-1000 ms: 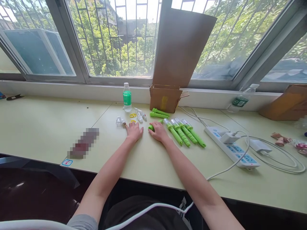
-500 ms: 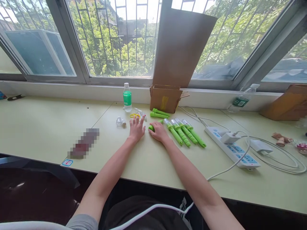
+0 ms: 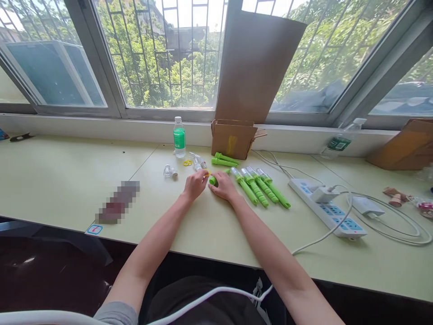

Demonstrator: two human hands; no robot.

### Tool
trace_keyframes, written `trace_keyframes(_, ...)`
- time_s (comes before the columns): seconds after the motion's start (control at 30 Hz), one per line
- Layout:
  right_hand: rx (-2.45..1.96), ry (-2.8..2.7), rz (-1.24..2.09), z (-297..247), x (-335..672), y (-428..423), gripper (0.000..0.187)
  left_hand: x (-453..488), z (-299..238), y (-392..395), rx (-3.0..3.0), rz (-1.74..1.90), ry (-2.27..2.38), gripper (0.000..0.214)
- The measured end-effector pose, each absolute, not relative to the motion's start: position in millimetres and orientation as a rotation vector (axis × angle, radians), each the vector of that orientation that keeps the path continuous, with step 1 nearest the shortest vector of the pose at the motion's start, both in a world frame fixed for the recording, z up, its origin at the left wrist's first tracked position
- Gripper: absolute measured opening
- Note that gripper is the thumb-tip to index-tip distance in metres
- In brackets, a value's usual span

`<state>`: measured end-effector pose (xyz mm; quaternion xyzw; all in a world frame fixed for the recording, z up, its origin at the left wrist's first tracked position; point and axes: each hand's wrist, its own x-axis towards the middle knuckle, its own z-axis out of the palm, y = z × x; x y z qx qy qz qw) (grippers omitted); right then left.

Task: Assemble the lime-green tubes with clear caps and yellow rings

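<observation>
Between its fingertips my left hand [image 3: 195,185] pinches a small yellow ring [image 3: 207,173]. Close by on the right, my right hand [image 3: 223,186] is wrapped around a green plastic tube [image 3: 213,180], whose open end points left. More yellow rings [image 3: 187,163] lie beyond my left hand. Some clear plastic pieces [image 3: 198,162] are just past its fingers, and clear caps [image 3: 170,171] sit to its left. Several green tubes with clear tops [image 3: 259,185] lie side by side to the right of my right hand. Behind it are green tubes [image 3: 225,160] without clear tops.
A water bottle [image 3: 179,137] stands at the back, beside a cardboard box [image 3: 233,140]. On the right, a white power strip [image 3: 326,210] with plugs and looping cables lies on the table [image 3: 67,171]. Another bottle [image 3: 341,141] leans by the window. A white cable crosses my lap.
My left hand has gone from spread over the yellow rings to closed, picking one up and bringing it right, towards the green tube. My right hand stays on the tube.
</observation>
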<state>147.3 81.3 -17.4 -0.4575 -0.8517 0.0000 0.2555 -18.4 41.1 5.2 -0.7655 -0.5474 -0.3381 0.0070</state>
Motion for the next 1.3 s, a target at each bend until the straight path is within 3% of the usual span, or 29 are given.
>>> trace_keyframes(0.27,-1.23,-2.313,0.017,-18,148,82,0.047,-15,8,37,-2.379,-1.033,-1.735,0.023)
trace_keyframes(0.63,-1.065,-2.285,0.204,-27,151,89,0.062,-18,-1,44,-2.327,-1.352,-1.547,0.02)
trace_keyframes(1.3,-1.015,-2.199,-0.009,-16,145,84,0.044,-18,-1,45,-2.301,-1.411,-1.702,0.015)
